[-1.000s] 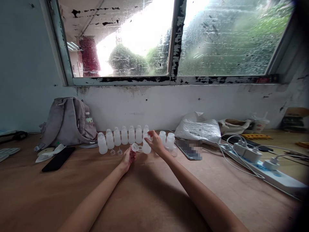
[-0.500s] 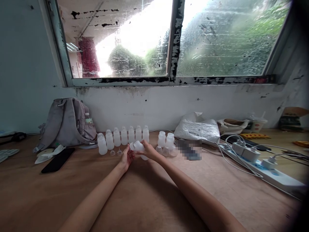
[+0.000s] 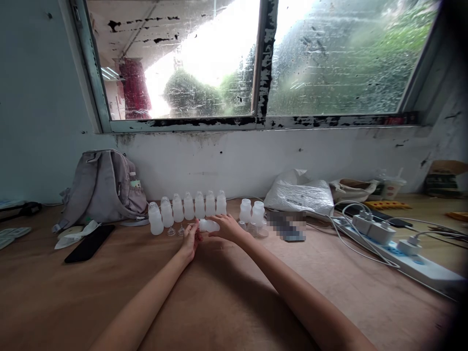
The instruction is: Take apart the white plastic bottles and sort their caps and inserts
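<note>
A frosted white baby bottle (image 3: 209,225) lies sideways between my hands, just above the brown table (image 3: 204,302). My left hand (image 3: 190,241) is closed on its left end, fingertips pinching there. Over its right end, my right hand (image 3: 230,228) curves with the thumb below and fingers above. Behind stands a row of several similar capped bottles (image 3: 178,209). Two clear dome caps (image 3: 181,230) sit left of my left hand. Right of my right hand are two uncapped bottles (image 3: 258,213), with clear caps (image 3: 262,230) in front of them.
A grey backpack (image 3: 100,190) leans on the wall at left, with a black phone (image 3: 89,243) before it. At right are a silvery plastic bag (image 3: 298,195), a white power strip (image 3: 420,265) with plugs and loose cables, and a blurred-out patch.
The bottle has gone from tilted to nearly level. My right hand has shifted slightly right along it, and its fingers lie flatter over the end. The left hand stays almost in place.
</note>
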The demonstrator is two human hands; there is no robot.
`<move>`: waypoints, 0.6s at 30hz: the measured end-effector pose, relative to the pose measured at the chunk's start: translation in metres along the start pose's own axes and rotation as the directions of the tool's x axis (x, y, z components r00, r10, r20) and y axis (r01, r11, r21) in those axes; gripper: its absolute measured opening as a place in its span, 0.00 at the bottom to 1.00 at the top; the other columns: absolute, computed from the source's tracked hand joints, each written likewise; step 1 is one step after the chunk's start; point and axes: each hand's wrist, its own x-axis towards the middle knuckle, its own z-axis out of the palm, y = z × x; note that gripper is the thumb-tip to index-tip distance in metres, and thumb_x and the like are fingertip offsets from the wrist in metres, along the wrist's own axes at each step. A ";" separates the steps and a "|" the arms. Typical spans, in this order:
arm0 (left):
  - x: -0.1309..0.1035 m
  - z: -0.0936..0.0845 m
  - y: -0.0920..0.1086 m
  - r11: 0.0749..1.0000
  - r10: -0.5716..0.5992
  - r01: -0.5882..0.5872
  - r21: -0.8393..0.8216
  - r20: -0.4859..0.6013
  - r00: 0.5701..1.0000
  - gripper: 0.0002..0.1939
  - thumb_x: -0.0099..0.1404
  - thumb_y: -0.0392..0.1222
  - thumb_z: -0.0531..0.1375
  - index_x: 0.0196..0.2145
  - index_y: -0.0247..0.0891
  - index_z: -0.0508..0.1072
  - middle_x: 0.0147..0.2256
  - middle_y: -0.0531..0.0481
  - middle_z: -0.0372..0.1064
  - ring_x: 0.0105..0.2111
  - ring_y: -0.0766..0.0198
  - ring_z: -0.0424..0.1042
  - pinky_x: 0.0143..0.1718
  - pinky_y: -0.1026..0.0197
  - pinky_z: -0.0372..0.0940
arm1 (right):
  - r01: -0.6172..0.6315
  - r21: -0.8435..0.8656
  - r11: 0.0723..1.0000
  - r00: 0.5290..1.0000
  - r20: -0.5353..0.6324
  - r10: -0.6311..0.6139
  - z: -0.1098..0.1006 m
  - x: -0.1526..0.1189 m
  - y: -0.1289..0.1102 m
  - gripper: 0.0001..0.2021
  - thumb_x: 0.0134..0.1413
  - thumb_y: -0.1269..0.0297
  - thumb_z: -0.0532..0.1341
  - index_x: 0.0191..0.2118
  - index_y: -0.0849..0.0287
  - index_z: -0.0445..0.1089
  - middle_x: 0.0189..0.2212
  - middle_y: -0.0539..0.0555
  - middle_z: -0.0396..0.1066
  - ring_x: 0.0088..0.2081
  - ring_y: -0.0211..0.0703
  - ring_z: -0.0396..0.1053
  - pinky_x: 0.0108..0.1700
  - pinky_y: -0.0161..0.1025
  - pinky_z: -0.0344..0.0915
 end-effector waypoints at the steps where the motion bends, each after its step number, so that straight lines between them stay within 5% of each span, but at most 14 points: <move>1: 0.000 0.000 0.000 1.000 0.001 -0.001 0.005 0.003 1.000 0.18 0.46 0.52 0.63 0.23 0.36 0.61 0.17 0.61 0.56 0.13 0.76 0.57 0.15 0.71 0.52 | 0.000 -0.006 1.000 1.000 0.000 0.000 -0.001 0.000 -0.001 0.28 0.40 0.52 0.63 0.50 0.52 0.61 0.40 0.56 0.69 0.42 0.49 0.65 0.44 0.42 0.55; 12: 0.001 -0.005 0.006 0.998 -0.044 0.042 0.041 0.055 0.997 0.17 0.47 0.41 0.63 0.36 0.37 0.69 0.28 0.52 0.68 0.21 0.71 0.67 0.24 0.67 0.63 | -0.054 0.084 0.995 0.997 0.058 0.050 0.003 0.001 0.007 0.29 0.37 0.53 0.64 0.48 0.53 0.62 0.41 0.56 0.69 0.42 0.51 0.65 0.41 0.41 0.58; 18: 0.002 -0.005 0.004 0.999 -0.005 0.005 0.049 0.009 1.000 0.15 0.49 0.43 0.63 0.35 0.39 0.67 0.29 0.55 0.66 0.18 0.76 0.64 0.22 0.69 0.63 | -0.027 0.119 0.993 0.999 0.036 0.023 0.003 -0.001 0.010 0.28 0.37 0.55 0.65 0.48 0.54 0.61 0.41 0.55 0.69 0.42 0.52 0.65 0.40 0.40 0.57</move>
